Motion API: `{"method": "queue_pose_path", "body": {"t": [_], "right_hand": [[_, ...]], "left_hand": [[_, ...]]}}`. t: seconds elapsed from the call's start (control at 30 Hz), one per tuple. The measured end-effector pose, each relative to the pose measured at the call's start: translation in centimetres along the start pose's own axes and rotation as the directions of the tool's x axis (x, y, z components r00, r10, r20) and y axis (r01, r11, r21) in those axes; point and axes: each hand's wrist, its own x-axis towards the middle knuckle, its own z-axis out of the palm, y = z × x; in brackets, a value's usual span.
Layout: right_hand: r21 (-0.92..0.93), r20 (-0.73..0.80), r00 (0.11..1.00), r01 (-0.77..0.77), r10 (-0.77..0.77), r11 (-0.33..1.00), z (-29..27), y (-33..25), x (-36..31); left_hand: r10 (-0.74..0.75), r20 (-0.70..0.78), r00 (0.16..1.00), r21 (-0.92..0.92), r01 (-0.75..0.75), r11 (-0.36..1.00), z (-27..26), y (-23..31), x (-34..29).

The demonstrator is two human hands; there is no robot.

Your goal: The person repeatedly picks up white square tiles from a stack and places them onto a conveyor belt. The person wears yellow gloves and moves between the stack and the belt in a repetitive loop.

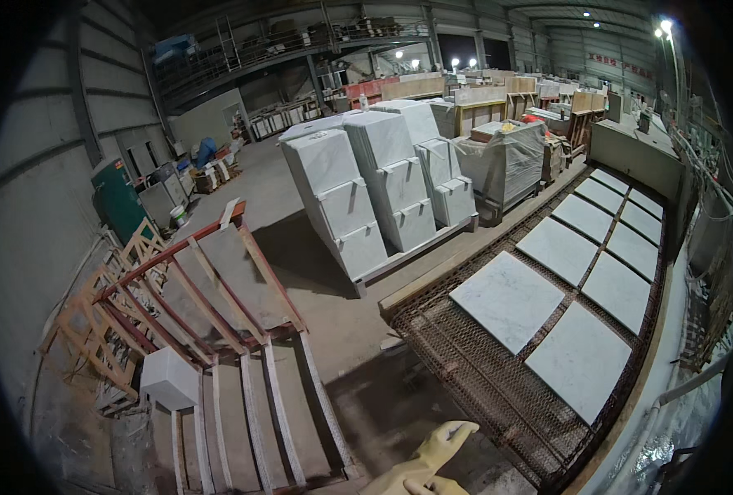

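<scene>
Gloved hands close together at the near edge, partly cut off; can't tell if they grip anything. White tiles just right, flat in two rows on the mesh belt, gaps probably keeping edges from knocking. Left: slatted rack, white block at its back bars, likely for support. Farther: tile stacks, tilted back, presumably against tipping.

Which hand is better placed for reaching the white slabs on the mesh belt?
Probably the left hand: it appears to be the one farther forward, its gloved fingers pointing right, toward the side of the slabs. The right hand shows only partly, at the lower edge.
</scene>
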Motion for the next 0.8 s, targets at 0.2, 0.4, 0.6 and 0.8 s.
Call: {"method": "queue_pose_path", "body": {"t": [0.2, 0.4, 0.6, 0.8], "right_hand": [[0.037, 0.228, 0.972, -0.072, 0.062, 0.997, 4.9, -6.1, -2.5], [-0.12, 0.489, 0.864, -0.073, 0.123, 0.99, 15.2, -5.9, -2.4], [-0.509, 0.647, 0.702, 0.107, 0.297, 0.854, 28.9, -9.9, -3.8], [-0.329, 0.828, 0.489, 0.027, 0.275, 0.944, 41.9, -4.7, -2.6]], "left_hand": [[0.103, -0.127, 0.987, -0.487, -0.153, 0.86, -4.8, -4.9, -4.6], [0.064, -0.173, 0.983, -0.542, -0.15, 0.827, -14.0, -5.7, -14.6], [-0.101, -0.113, 0.988, -0.745, -0.017, 0.667, -23.5, -17.6, -26.0], [-0.58, -0.157, 0.799, -0.981, -0.059, 0.184, -27.0, -34.6, -46.7]]}}
